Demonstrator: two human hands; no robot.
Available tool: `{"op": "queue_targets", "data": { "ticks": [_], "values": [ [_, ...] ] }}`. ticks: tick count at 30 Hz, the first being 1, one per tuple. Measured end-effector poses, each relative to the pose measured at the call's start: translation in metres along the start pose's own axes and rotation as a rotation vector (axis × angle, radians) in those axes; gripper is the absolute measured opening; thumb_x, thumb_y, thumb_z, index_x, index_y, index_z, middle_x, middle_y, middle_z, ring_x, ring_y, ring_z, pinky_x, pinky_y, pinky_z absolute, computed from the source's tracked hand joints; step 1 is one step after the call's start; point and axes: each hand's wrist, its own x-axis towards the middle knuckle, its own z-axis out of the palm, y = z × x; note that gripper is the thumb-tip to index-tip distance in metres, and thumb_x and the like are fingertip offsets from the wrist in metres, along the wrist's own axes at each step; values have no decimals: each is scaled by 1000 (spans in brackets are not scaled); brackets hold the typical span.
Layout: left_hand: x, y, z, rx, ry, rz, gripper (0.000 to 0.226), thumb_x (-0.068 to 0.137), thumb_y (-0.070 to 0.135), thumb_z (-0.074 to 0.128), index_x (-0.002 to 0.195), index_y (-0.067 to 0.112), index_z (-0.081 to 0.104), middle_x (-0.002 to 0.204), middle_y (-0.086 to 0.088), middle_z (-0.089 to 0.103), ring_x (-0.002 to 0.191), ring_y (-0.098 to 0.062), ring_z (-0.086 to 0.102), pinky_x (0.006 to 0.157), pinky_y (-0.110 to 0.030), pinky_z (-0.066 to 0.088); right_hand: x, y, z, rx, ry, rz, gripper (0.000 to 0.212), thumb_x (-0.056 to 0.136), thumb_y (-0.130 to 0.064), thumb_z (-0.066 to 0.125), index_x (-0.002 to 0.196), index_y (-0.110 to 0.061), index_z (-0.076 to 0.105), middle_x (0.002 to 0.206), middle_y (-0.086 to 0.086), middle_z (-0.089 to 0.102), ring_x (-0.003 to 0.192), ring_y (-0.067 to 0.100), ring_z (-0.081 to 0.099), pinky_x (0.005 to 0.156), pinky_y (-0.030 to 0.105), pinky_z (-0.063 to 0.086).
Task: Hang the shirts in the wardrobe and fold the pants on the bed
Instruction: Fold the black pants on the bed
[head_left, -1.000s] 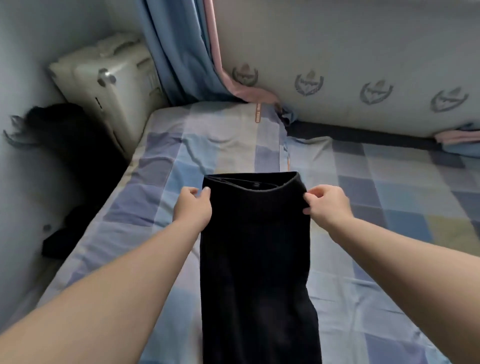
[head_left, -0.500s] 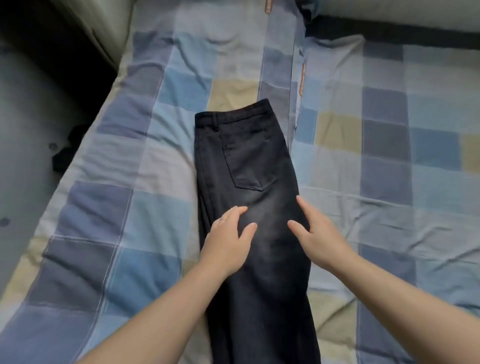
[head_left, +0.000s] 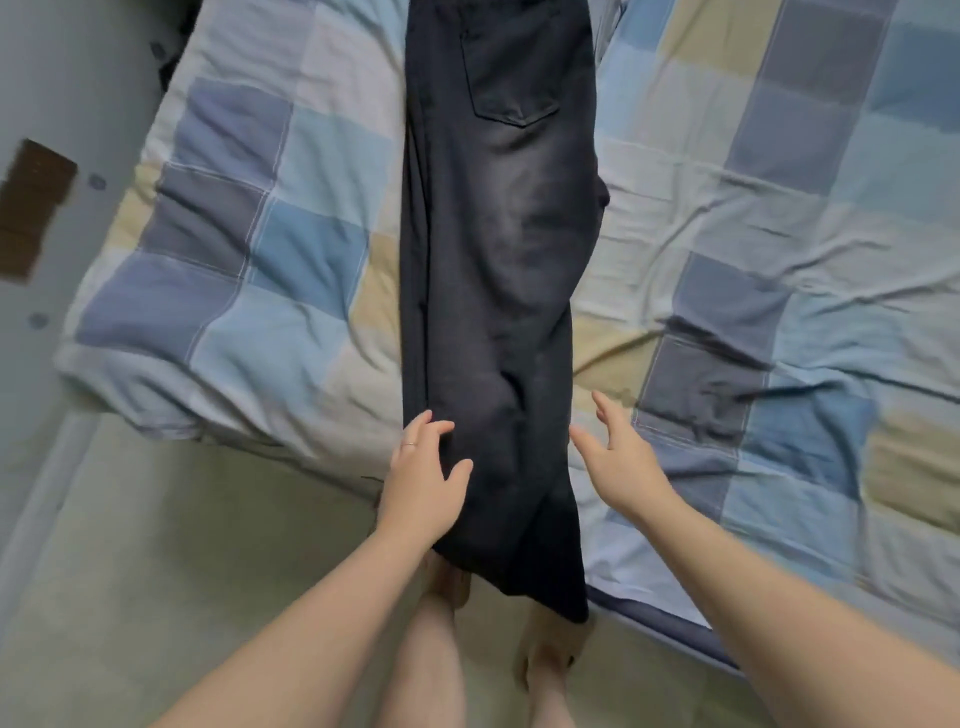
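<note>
Black faded denim pants (head_left: 498, 260), folded lengthwise w/ back pocket (head_left: 511, 83) up, laid across blue-grey-beige checked bed cover (head_left: 291, 260), leg ends hanging over near edge. L hand (head_left: 423, 488) resting on pants' left side right at that edge, fingers loose & apart, nothing pinched. R hand (head_left: 618, 462) just beside pants' right side, fingers straight & spread, holding nothing; contact w/ cover can't be told.

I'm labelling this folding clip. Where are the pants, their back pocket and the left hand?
pants (head_left: 493, 312): head view, leg fabric halfway down.
back pocket (head_left: 511, 78): head view, centre of the pocket patch.
left hand (head_left: 422, 480): head view, back of the hand.
</note>
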Motion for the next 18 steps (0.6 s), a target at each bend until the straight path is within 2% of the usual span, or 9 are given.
{"op": "queue_targets", "data": {
  "ticks": [2,4,6,8,10,13,15,18],
  "values": [
    [-21,-17,11,-40,21,-17,52,94,28,66,141,26,46,159,7,30,140,-19,38,113,-37,37,-18,27,11,47,-23,68,64,101,-40,52,158,-34,23,158,-3,38,142,19,39,106,34,36],
    [-34,-27,19,-128,46,-50,58,93,25,67,144,26,40,152,7,38,128,-18,51,103,-37,45,-29,50,21,70,-32,113,63,101,-41,51,157,-35,24,158,-4,38,142,20,40,107,36,38],
    [-40,-33,26,-217,51,-118,63,92,26,69,144,27,34,141,6,47,117,-15,56,94,-33,47,-35,68,34,95,-37,153,62,101,-42,52,156,-36,26,155,-6,41,137,18,44,97,32,39],
    [-41,-41,33,-262,48,-191,64,89,29,73,139,26,33,129,4,55,115,-18,57,95,-37,47,-38,82,47,119,-51,175,63,100,-41,54,156,-36,26,154,-5,43,128,15,47,90,29,38],
    [-36,-51,39,-200,27,-238,58,87,37,74,131,25,39,121,4,60,113,-22,58,100,-46,46,-35,93,60,138,-78,176,66,100,-38,57,156,-35,23,155,-3,41,124,14,47,89,30,40],
    [-25,-65,47,-164,-88,-225,45,88,41,72,124,19,55,122,2,65,112,-24,61,97,-46,51,-21,105,75,172,-111,174,72,99,-32,60,158,-31,20,156,-2,39,135,18,44,94,31,41],
    [-22,-74,54,-215,-104,-178,39,94,37,67,127,17,61,127,1,66,116,-24,61,96,-41,52,-12,112,83,183,-112,169,68,98,-28,62,156,-30,26,150,-2,45,124,16,51,90,30,45],
    [-26,-89,64,-294,-64,-141,41,103,36,52,138,16,55,137,-1,61,127,-24,55,104,-41,47,-2,123,95,136,-57,163,58,96,-29,65,147,-25,38,130,-1,58,108,18,61,87,34,50]
  ]
}}
